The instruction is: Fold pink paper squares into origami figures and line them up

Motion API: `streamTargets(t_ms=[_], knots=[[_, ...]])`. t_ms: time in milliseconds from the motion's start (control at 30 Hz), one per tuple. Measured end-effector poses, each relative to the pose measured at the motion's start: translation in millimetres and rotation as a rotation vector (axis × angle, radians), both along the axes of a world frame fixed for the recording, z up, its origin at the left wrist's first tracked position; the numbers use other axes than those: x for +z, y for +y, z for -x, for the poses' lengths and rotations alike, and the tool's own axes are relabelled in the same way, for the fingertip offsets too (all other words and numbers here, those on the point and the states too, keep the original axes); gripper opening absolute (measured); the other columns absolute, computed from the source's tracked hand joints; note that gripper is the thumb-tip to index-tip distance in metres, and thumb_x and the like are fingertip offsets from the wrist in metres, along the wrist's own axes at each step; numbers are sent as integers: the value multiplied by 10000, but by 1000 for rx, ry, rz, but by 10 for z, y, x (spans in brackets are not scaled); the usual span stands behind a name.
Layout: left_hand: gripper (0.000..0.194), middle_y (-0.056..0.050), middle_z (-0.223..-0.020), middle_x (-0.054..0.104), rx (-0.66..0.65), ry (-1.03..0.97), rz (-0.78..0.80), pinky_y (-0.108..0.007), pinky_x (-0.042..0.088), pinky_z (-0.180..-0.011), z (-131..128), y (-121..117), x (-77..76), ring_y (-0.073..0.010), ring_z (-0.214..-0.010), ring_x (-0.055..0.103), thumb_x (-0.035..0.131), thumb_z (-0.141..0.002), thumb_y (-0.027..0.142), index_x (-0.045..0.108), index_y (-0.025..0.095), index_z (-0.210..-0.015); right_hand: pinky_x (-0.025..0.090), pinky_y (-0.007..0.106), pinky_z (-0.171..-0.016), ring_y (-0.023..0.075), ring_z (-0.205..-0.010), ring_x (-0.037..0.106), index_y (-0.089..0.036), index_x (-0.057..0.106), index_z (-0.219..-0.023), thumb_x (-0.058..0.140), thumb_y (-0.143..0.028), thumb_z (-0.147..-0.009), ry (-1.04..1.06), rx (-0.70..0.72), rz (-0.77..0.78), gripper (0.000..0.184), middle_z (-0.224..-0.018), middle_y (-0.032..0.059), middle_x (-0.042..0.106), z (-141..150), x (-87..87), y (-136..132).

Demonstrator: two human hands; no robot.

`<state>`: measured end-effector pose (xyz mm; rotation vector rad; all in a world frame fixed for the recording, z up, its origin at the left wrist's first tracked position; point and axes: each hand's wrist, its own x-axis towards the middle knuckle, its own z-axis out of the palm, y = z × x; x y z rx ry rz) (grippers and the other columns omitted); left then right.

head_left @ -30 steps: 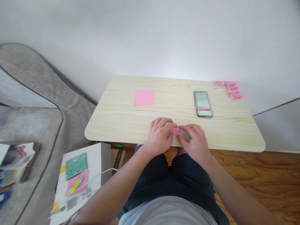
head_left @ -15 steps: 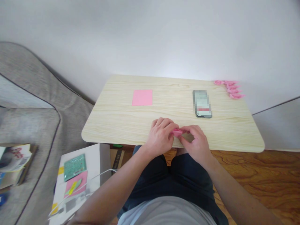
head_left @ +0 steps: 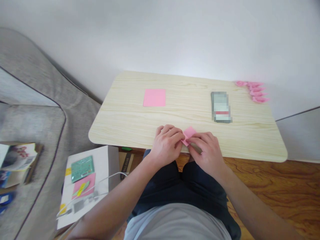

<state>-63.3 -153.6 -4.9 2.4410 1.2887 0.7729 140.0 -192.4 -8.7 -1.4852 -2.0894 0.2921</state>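
Between my two hands is a small folded piece of pink paper (head_left: pixel 189 131), held near the table's front edge. My left hand (head_left: pixel 167 144) is closed, its thumb and fingertips pinching the paper's left side. On the right side, my right hand (head_left: pixel 207 148) pinches the same paper between thumb and fingers. The paper's upper part stands out flat beyond the fingertips; its lower folds are partly covered by them. Farther back on the table lies a flat pink paper square (head_left: pixel 154 97). Several folded pink paper pieces (head_left: pixel 257 91) sit in a row at the far right corner.
A phone (head_left: pixel 221 107) lies on the wooden table (head_left: pixel 120 116), its screen blurred. Left and below, a white box (head_left: pixel 102 160) bears a green packet (head_left: pixel 82 169), pink paper and a white cable. A grey sofa (head_left: pixel 77 123) stands at the left, with the wall behind the table.
The pink paper in my hands has been turned, so a flat square part now shows above my fingertips. Both hands keep pinching it. The whole view has shifted slightly.
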Motion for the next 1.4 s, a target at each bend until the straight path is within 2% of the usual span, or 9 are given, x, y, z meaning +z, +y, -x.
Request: streamTargets(t_ms=[167,367,633,967,1167,1400], knots=[[121,14,-1105,773,1,0,9,-456,379,-1021,84,-62,3,-236,-1134,599,630,-963,252,744,270,-929,440,445,-910,251,-1057,602,-299,767,-1041,717,-269,-937,-22,-12,-21,120,-1136,34,734,13,-29,-42],[125,15,-1137,781,28,-52,24,-447,380,-1026,127,-90,-35,-209,-1122,634,644,-972,256,754,266,-913,455,444,-913,235,-1044,624,-283,754,-1033,708,-288,-957,59,-31,-3,89,-1093,11,756,-30,-80,-32],[133,-4,-1169,765,88,-39,83,-465,377,-1061,72,-145,10,-234,-1187,611,650,-982,342,757,271,-946,472,463,-896,253,-1033,627,-256,742,-976,717,-316,-946,81,-81,12,71,-1074,48,728,-40,-94,8],[128,-8,-1176,750,130,-30,121,-475,378,-1072,11,-173,31,-241,-1192,601,648,-983,328,742,271,-918,450,466,-909,254,-1028,615,-252,705,-951,713,-323,-947,71,-106,64,71,-1078,44,725,-26,-46,-1],[155,-14,-1158,741,212,-32,164,-512,346,-1127,-98,-166,61,-253,-1167,589,658,-974,347,731,262,-866,436,457,-905,255,-1030,608,-252,691,-938,715,-303,-940,57,-115,61,56,-1082,43,715,-4,-42,9],[153,-30,-1156,725,219,-42,151,-515,349,-1127,-144,-138,-1,-259,-1158,579,642,-980,321,724,256,-868,421,463,-899,267,-1027,605,-256,661,-937,685,-287,-948,60,-147,89,41,-1076,54,717,17,-29,11]])
